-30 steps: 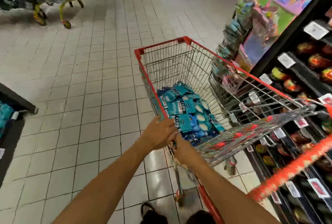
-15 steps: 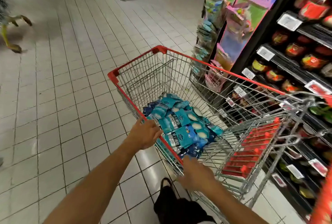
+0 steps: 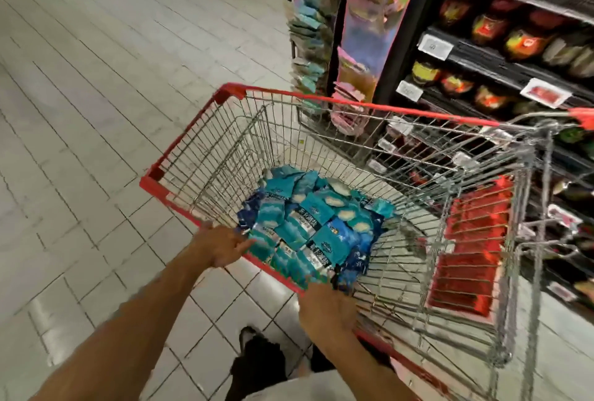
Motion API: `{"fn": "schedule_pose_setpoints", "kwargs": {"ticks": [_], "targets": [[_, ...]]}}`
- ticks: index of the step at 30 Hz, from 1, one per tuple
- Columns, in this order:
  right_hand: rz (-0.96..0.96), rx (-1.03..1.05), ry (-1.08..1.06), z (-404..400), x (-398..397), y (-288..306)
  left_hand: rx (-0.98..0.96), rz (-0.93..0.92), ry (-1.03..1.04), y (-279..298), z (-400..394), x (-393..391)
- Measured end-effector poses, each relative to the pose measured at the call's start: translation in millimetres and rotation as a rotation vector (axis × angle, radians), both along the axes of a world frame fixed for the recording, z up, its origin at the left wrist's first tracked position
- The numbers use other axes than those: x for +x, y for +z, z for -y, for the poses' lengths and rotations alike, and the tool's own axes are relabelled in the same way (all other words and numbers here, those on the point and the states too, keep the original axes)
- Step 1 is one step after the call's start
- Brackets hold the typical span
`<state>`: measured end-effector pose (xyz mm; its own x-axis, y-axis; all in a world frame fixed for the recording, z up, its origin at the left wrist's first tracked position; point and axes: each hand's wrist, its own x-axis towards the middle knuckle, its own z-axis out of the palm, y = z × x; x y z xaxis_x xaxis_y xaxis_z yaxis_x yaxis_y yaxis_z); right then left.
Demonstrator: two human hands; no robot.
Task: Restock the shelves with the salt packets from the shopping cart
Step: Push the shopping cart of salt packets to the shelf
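A red-rimmed wire shopping cart (image 3: 353, 104) stands in front of me, turned across the aisle. A pile of teal and blue salt packets (image 3: 315, 227) lies in the near left corner of its basket. My left hand (image 3: 221, 246) lies over the near red rim, fingers curled toward the packets. Further right on the same rim, my right hand (image 3: 328, 307) grips it from outside. Neither hand holds a packet.
Black shelves (image 3: 514, 57) with jars and white price tags run along the right, just beyond the cart. A hanging rack of colourful packets (image 3: 308, 31) stands at the shelf end. The cart's red folded seat flap (image 3: 472, 249) is at the right. White tiled floor (image 3: 96, 111) spreads left.
The cart has swung round so its long side faces me and it sits closer to the shelves. Both hands stay on the near rim, now further apart.
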<state>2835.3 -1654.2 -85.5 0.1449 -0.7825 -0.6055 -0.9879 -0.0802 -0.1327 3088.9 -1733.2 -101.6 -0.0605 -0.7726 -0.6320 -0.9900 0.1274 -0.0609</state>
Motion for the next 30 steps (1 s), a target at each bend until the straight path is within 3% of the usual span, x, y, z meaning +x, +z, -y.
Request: {"fn": "schedule_pose_setpoints", "kwargs": {"ticks": [6, 11, 17, 30], "targets": [[-0.077, -0.134, 0.178, 2, 11, -4, 0.175, -0.026, -0.109, -19, 29, 25], [-0.053, -0.166, 0.058, 7, 25, 3, 0.096, -0.025, -0.124, -24, 29, 37], [-0.066, -0.213, 0.09, 2, 36, 1, 0.02, -0.014, -0.114, -30, 11, 50], [-0.022, -0.244, 0.371, -14, 63, -5, -0.097, -0.039, 0.089, -37, -84, 97]]}}
